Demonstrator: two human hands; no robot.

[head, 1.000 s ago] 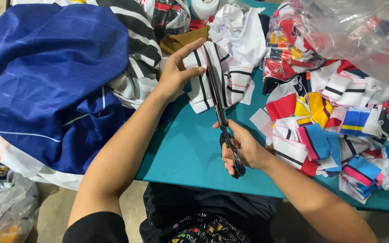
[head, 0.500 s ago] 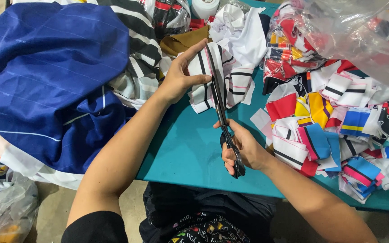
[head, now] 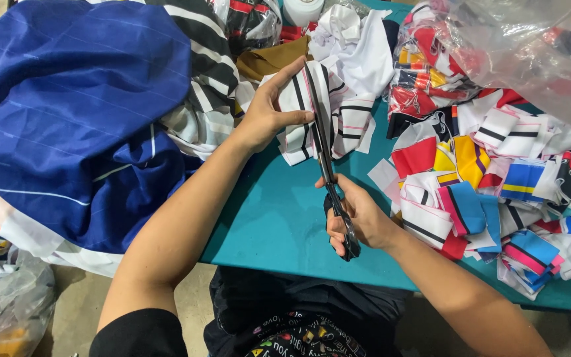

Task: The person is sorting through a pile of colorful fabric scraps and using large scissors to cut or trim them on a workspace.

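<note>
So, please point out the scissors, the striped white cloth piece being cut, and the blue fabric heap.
scissors [head: 325,165], head view, on the blades' lower part.
striped white cloth piece [head: 295,99], head view, on its left half.
blue fabric heap [head: 67,112], head view, on its middle.

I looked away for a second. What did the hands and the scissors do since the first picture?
The left hand went from open, fingers spread on the white striped cloth, to gripping it and holding it up. The scissors in the right hand reached further into the cloth, blades nearly closed. The right hand stayed put, and so did the blue fabric, the colourful scraps and the teal table.
</note>
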